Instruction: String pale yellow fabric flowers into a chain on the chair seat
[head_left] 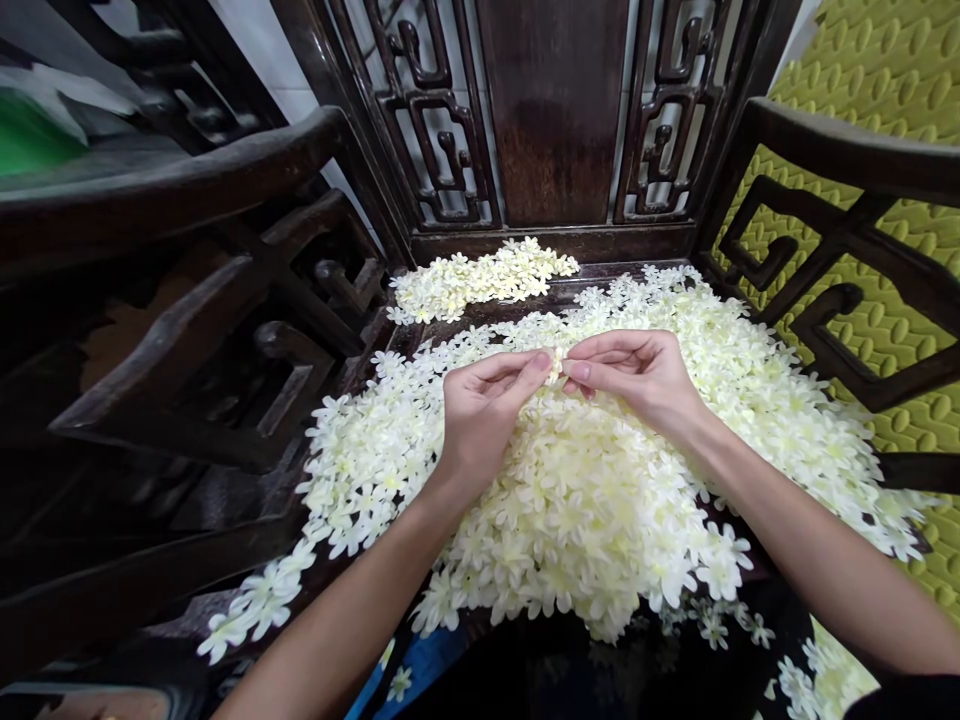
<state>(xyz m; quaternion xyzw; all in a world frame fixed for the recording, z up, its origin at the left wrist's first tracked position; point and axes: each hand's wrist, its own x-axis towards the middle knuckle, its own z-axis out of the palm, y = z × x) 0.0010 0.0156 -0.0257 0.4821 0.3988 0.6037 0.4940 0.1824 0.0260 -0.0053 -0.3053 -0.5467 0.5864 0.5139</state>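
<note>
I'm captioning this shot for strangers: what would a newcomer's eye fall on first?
Most likely the mass of pale, yellowish-white flowers, spread across the dark seat. Above its middle, the left hand and right hand meet at a small blossom. At the far right, a yellow patterned surface stands out behind the carved armrest.

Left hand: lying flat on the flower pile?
No, the left hand is pinching a small pale flower between thumb and fingers.
</note>
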